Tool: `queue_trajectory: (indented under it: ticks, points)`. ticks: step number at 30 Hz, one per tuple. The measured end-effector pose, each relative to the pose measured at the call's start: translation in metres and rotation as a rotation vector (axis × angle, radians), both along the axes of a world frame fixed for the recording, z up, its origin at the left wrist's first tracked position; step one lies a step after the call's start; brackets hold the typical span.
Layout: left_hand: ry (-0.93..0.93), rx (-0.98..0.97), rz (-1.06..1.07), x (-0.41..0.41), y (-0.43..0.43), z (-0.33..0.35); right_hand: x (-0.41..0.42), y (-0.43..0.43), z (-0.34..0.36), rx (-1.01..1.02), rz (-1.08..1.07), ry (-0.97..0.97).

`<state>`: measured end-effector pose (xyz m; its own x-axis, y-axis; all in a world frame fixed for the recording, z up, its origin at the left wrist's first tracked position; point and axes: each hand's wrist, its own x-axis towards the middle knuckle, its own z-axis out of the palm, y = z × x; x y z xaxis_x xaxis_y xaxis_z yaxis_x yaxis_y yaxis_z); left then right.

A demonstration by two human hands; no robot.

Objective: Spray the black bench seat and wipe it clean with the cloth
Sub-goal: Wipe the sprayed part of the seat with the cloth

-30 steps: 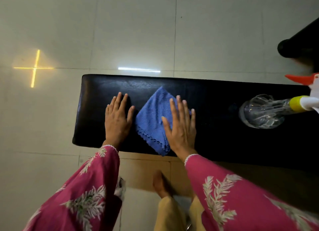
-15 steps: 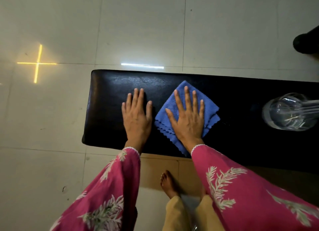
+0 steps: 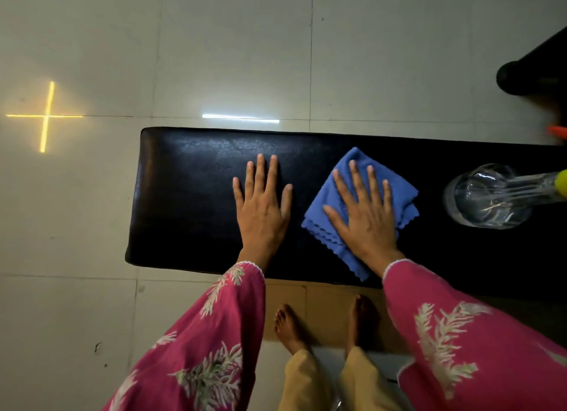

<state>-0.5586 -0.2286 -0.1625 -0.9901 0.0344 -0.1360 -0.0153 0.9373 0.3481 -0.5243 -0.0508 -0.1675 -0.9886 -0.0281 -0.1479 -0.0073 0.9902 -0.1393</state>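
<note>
The black bench seat [image 3: 184, 202] runs from centre-left to the right edge of the view. A folded blue cloth [image 3: 402, 192] lies on it right of centre. My right hand [image 3: 365, 214] presses flat on the cloth with fingers spread. My left hand [image 3: 262, 208] rests flat on the bare seat just left of the cloth, not touching it. A clear spray bottle [image 3: 487, 195] stands on the seat at the right, its yellow collar and orange trigger cut off by the frame edge.
Pale floor tiles [image 3: 233, 57] surround the bench, with a yellow cross of light [image 3: 46, 116] at the left. A dark object [image 3: 534, 73] sits at the upper right. My bare feet [image 3: 291, 327] stand on a brown mat in front of the bench.
My right hand has slid the cloth to the right along the seat, toward the bottle. My left hand has also shifted right, still flat on the seat.
</note>
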Motion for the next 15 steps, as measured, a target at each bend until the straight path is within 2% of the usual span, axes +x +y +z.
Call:
queue_trajectory:
  ticks: [2, 6, 7, 11, 13, 15]
  points:
    - [0.009, 0.011, -0.051, 0.001, 0.01, 0.0, -0.007, 0.028, 0.0, 0.002, 0.044, 0.018]
    - [-0.014, -0.026, -0.034, 0.001, 0.02, -0.002, -0.021, 0.04, 0.001, -0.016, -0.368, 0.04]
    - [-0.016, -0.026, -0.019, 0.0, 0.021, -0.001, -0.021, 0.035, 0.001, -0.015, -0.361, 0.028]
    - [-0.018, 0.0, -0.094, -0.004, 0.036, 0.006, -0.025, 0.044, 0.003, -0.035, -0.052, -0.006]
    - [-0.032, -0.007, -0.143, -0.008, 0.042, 0.006, -0.036, 0.057, 0.002, -0.068, -0.081, 0.007]
    - [-0.05, -0.011, -0.117, -0.013, 0.043, 0.005, -0.047, 0.055, 0.001, -0.083, -0.25, 0.029]
